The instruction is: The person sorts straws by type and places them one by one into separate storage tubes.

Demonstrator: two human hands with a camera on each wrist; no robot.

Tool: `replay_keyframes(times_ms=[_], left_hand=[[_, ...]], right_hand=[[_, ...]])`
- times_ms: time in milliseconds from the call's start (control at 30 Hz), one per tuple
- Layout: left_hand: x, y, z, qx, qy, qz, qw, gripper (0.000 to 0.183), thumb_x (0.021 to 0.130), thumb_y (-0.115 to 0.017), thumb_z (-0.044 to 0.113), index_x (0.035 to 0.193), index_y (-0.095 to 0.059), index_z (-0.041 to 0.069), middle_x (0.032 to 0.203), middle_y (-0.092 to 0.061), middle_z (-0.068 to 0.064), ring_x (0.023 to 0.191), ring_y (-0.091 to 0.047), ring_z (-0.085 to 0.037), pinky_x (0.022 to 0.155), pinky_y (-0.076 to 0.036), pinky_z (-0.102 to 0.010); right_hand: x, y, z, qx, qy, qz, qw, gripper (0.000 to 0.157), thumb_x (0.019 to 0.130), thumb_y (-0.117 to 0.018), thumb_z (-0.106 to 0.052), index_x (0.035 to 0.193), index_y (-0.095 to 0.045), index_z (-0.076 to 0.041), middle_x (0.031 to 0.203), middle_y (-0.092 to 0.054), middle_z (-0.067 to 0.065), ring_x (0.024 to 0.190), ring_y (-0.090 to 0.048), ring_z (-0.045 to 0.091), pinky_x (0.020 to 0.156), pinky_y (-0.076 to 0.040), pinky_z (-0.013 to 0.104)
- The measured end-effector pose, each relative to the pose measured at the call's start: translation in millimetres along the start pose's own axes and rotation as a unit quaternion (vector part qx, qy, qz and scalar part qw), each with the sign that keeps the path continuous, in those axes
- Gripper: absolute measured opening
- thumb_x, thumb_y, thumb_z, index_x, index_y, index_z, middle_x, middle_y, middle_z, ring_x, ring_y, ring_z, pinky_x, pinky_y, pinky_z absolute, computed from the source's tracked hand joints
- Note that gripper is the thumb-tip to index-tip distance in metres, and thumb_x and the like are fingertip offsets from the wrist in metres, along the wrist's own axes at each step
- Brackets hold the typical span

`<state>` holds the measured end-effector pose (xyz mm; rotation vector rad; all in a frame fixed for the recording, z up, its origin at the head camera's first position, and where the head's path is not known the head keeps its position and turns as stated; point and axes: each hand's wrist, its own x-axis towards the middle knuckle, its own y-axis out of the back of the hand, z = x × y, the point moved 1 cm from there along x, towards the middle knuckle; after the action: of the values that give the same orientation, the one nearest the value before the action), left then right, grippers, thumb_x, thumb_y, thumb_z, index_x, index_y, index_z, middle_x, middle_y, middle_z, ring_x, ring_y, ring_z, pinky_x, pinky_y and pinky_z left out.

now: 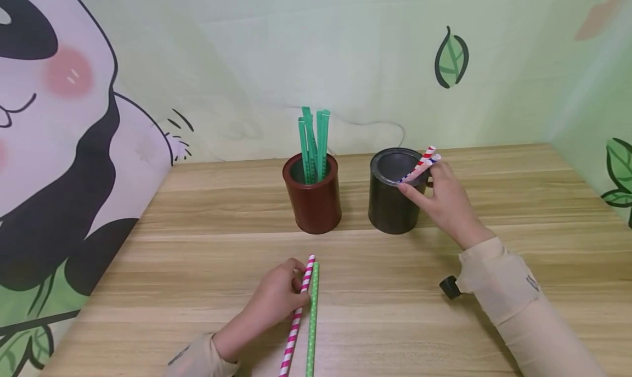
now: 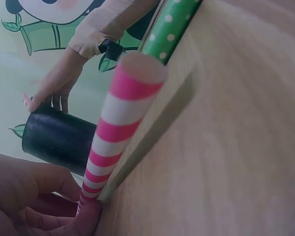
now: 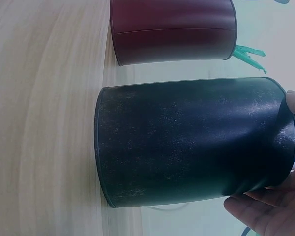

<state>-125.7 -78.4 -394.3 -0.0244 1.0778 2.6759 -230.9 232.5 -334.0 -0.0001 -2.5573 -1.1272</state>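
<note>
My left hand (image 1: 278, 292) pinches a pink-and-white striped paper straw (image 1: 291, 338) low over the wooden table. Close beside it on the right lies a green straw with white dots (image 1: 312, 333). My right hand (image 1: 451, 201) grips the right side of a black cylindrical holder (image 1: 392, 207), thumb at the near rim. In the right wrist view, its fingers (image 3: 250, 211) bend against the holder's side. Red-and-white and blue-and-white straws (image 1: 427, 160) lean out of this holder beside that hand; their lower ends are hidden.
Left of the black holder stands a brown-red cylindrical holder (image 1: 313, 207) with several green paper-wrapped sticks (image 1: 321, 141) upright in it. Both stand near the back of the wooden table (image 1: 222, 212). A printed backdrop (image 1: 237, 53) with a panda and leaves rises behind.
</note>
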Motion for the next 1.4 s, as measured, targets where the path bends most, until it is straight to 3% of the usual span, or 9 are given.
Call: replay_keyframes(times_ms=[167,333,600,767,933,1133,1400], left_hand=[[0.4,1.9,1.3,-0.023,0.002,0.005,0.9997,0.048,0.071,-0.067,-0.005,0.117,-0.053,-0.005,0.073,-0.059,-0.006,0.054,-0.051,-0.01,0.042,-0.047,-0.022],[2.4,8.8,2.3,-0.018,-0.004,0.034,0.9992,0.052,0.072,-0.068,-0.006,0.121,-0.054,-0.006,0.074,-0.059,-0.005,0.06,-0.051,-0.01,0.048,-0.045,-0.02],[6.2,32.1,15.0,-0.102,-0.006,0.044,0.9938,0.049,0.08,-0.062,-0.009,0.128,-0.052,-0.003,0.084,-0.059,-0.012,0.065,-0.058,-0.012,0.048,-0.054,-0.029],[13.2,47.2,28.8,-0.104,-0.058,0.055,0.9913,0.05,0.084,-0.061,-0.007,0.132,-0.047,0.002,0.091,-0.058,-0.015,0.073,-0.061,-0.016,0.056,-0.057,-0.035],[20.6,58.5,44.8,-0.114,-0.121,0.07,0.9836,0.05,0.087,-0.061,-0.006,0.133,-0.043,0.005,0.095,-0.057,-0.017,0.078,-0.061,-0.019,0.059,-0.058,-0.028],[28.6,67.0,65.5,-0.117,-0.168,0.102,0.9736,0.053,0.087,-0.063,-0.004,0.133,-0.041,0.008,0.098,-0.055,-0.015,0.081,-0.059,-0.022,0.063,-0.057,-0.024],[38.6,70.6,89.5,-0.132,-0.221,0.132,0.9572,0.052,0.087,-0.062,-0.005,0.133,-0.04,0.007,0.099,-0.057,-0.016,0.078,-0.06,-0.023,0.063,-0.059,-0.034]], right_hand=[[0.0,0.6,0.0,-0.006,0.001,0.002,1.0,0.072,0.09,-0.062,-0.042,0.141,-0.037,0.003,0.141,-0.039,0.025,0.118,-0.05,0.04,0.099,-0.046,0.054],[0.7,0.8,-0.1,-0.004,0.005,0.004,1.0,0.071,0.09,-0.063,-0.041,0.14,-0.038,0.004,0.141,-0.039,0.026,0.118,-0.05,0.04,0.099,-0.046,0.054],[2.4,0.7,-0.8,-0.008,-0.001,-0.006,1.0,0.076,0.091,-0.061,-0.043,0.142,-0.034,0.005,0.144,-0.037,0.027,0.121,-0.049,0.041,0.1,-0.046,0.055],[2.3,0.2,-0.6,-0.008,-0.004,-0.008,1.0,0.076,0.091,-0.061,-0.044,0.142,-0.035,0.005,0.144,-0.037,0.026,0.121,-0.049,0.041,0.1,-0.045,0.055],[2.2,-0.6,0.2,-0.001,0.002,-0.004,1.0,0.074,0.091,-0.062,-0.043,0.141,-0.036,0.004,0.144,-0.037,0.025,0.121,-0.049,0.04,0.1,-0.045,0.054],[2.2,-0.6,0.9,0.001,0.006,0.001,1.0,0.074,0.091,-0.062,-0.043,0.141,-0.036,0.005,0.143,-0.038,0.026,0.121,-0.049,0.04,0.099,-0.046,0.054],[1.0,-0.1,2.3,0.001,0.009,0.007,1.0,0.072,0.091,-0.062,-0.041,0.14,-0.038,0.005,0.142,-0.039,0.025,0.12,-0.049,0.039,0.099,-0.046,0.054]])
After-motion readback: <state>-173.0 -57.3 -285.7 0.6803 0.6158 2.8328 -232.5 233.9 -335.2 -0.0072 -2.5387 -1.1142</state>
